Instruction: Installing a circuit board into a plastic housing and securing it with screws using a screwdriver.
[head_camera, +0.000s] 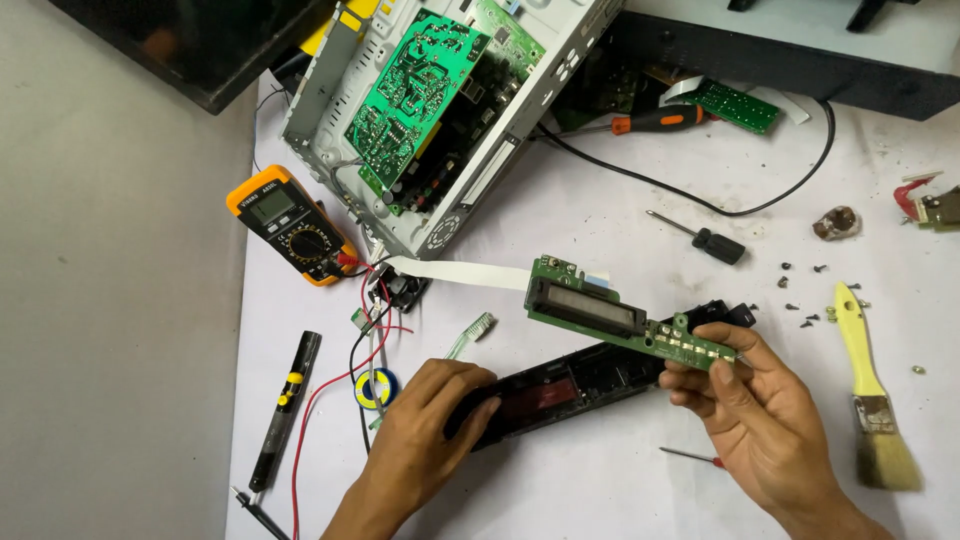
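My right hand (760, 405) pinches the right end of a narrow green circuit board with a long dark display (590, 305), held up above the table. A flat white ribbon cable (455, 271) runs from the board's left end back to an open metal chassis (440, 215). My left hand (425, 435) rests on the left end of a long black front panel (585, 385) lying on the white table, fingers curled over its edge.
The chassis holds a large green circuit board (415, 90). An orange multimeter (290, 222) with red and black leads lies left. A black pen-like tool (285, 410), toothbrush (470, 335), two screwdrivers (705, 238), loose screws (805, 300) and a yellow-handled brush (870, 395) lie around.
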